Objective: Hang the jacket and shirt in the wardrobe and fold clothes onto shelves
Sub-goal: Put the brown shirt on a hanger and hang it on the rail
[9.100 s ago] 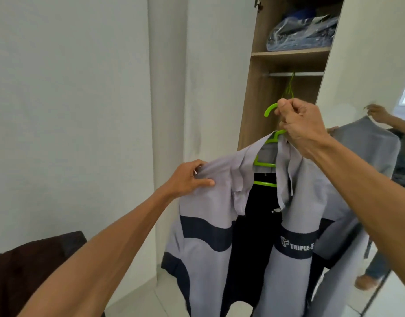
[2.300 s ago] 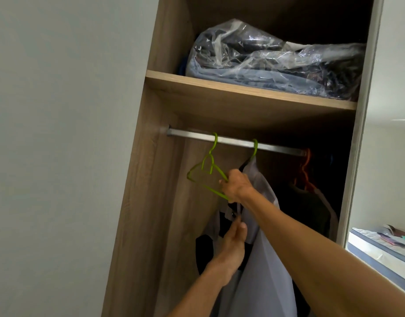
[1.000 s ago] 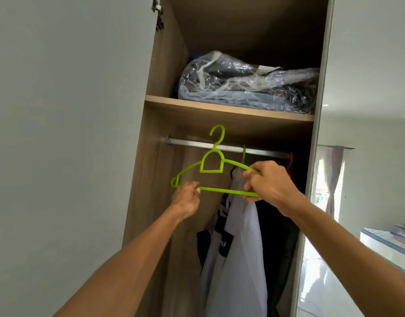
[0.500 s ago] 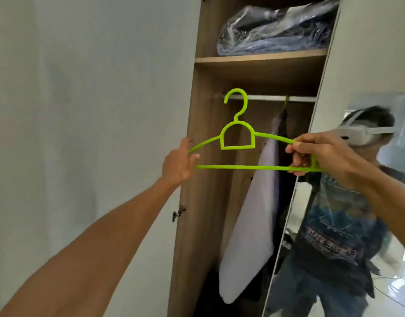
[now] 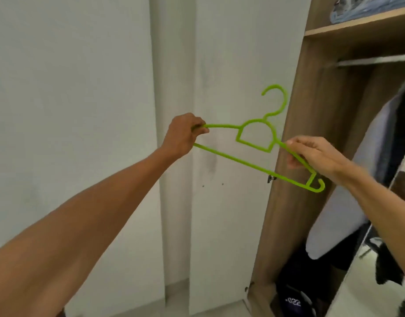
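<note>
An empty bright green plastic hanger [image 5: 254, 138] is held out in front of the open white wardrobe door [image 5: 231, 179], tilted down to the right. My left hand [image 5: 185, 133] grips its left end. My right hand [image 5: 311, 154] pinches its right arm near the end hook. Inside the wardrobe the grey jacket [image 5: 357, 179] hangs below the metal rail [image 5: 375, 60], with dark clothes behind it.
A wooden shelf [image 5: 357, 24] above the rail carries bagged blue clothes. Dark items lie on the wardrobe floor [image 5: 295, 291]. The mirrored door edge [image 5: 398, 202] stands at the far right. A white wall [image 5: 71, 110] fills the left.
The hanger has come away from the wardrobe opening to the left and tilted. My view has swung left and down, so the mirror reflection is mostly out of sight.
</note>
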